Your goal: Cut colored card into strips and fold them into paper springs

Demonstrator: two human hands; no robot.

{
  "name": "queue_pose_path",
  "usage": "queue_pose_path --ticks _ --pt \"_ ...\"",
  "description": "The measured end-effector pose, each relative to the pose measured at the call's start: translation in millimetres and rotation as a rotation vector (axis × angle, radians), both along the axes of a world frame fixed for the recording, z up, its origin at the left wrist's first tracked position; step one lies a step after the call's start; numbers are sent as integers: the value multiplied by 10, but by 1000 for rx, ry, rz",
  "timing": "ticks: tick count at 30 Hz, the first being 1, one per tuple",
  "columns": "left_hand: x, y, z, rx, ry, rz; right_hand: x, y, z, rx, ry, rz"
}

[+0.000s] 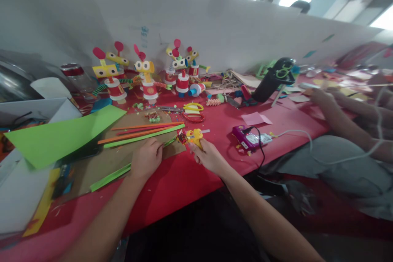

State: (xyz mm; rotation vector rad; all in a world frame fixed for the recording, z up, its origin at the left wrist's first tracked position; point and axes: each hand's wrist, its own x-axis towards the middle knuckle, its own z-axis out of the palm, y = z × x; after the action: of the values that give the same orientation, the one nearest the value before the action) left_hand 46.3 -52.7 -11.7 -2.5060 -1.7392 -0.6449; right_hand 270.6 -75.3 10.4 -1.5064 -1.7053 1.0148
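Red cloth covers the table [190, 180], cluttered edge to edge. I note the right hand [208, 156] closed around a small yellow glue gun [194, 135], fingers wrapped on the handle, nozzle pointing left toward the green paper strip [144, 137]. The left hand [146, 157] lies curled, knuckles up, pressing down where that strip crosses the brown cardboard sheet [123, 155]; I cannot tell whether it pinches the strip or only pins it flat. Orange strips [138, 129] lie just beside it, further from me.

Risks as I judge them:
- The nozzle sits very near the left fingertips. A slip of either hand could put hot glue or the tip on skin.
- The strip is held only at one spot; its long free end could swing or curl, so glue would land on the cardboard instead.
- Glue could string across to the orange strips and bond them together.
- A dark cord [261, 147] and a white cable [294, 133] run by the purple device [247, 137] just right of the working hand. An elbow moving back could snag them and drag the device off the edge.
- A co-worker's arm [337, 118] reaches in at the right; a bump against the table could jog the aim.
- The yellow scissors [193, 107] and the paper-cup figures [147, 86] stand well apart, so I see little danger there.
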Motion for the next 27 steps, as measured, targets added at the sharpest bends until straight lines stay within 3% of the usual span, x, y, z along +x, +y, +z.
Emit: queue_pose_path --ticks 11,16,21,27 --pt "-24 1 -5 11 9 -26 17 11 33 166 -255 -79" --pt "-24 -2 20 -41 37 -3 -13 11 69 196 -345 -54" --pt "-17 -16 36 -60 -6 6 -52 12 110 169 -347 -90" --pt "-69 5 17 -66 -101 -26 -203 -86 156 3 -170 85"
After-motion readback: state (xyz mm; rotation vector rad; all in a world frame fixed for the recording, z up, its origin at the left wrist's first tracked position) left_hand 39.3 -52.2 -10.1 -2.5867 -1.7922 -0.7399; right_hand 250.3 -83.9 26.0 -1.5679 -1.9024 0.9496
